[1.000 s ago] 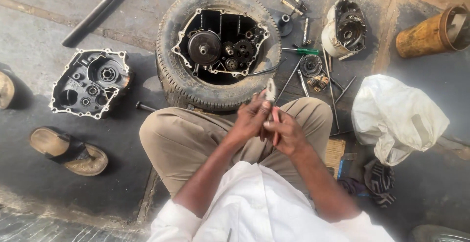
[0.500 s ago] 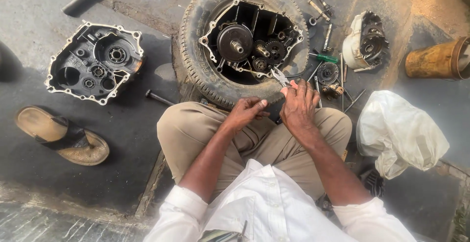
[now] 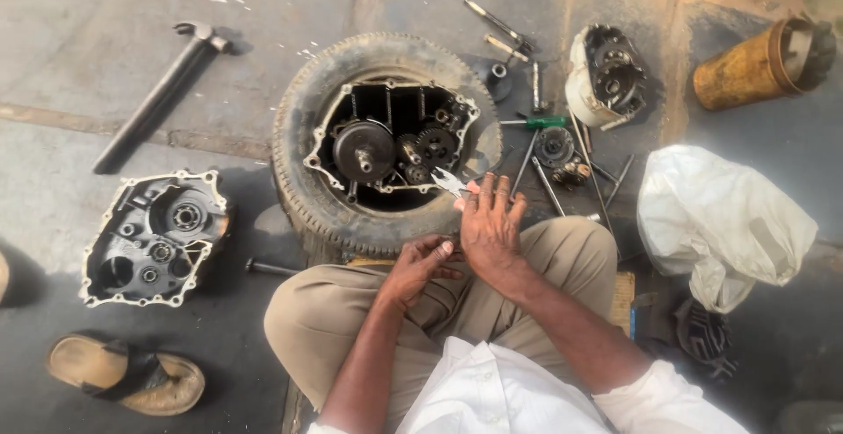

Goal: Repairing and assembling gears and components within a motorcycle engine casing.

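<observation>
The person is sitting cross-legged on the concrete, and the left hand (image 3: 426, 263) is resting curled against the knee, thumb folded over the fingers; whether anything is inside it cannot be told. The right hand (image 3: 492, 223) is reaching forward, gripping a pair of pliers (image 3: 452, 182) whose tips are pointing into the open engine case (image 3: 391, 140) cradled in an old tyre (image 3: 303, 179). The pliers are hovering at the case's near rim, just beside the small gears (image 3: 430, 146).

To work well here, the tips are probably best kept level and squarely on the part, with the free hand steadying the case so it is not rocking in the tyre.

Left of the tyre a crankcase cover (image 3: 154, 236) is lying face up, a sandal (image 3: 123, 373) nearer, a hammer (image 3: 158, 92) farther off. To the right, a crumpled white plastic bag (image 3: 724, 223) is sitting unmarked; beyond it a green-handled screwdriver (image 3: 536, 122), another engine part (image 3: 606, 74) and a yellow cylindrical can (image 3: 755, 64) on its side, no label readable.
</observation>
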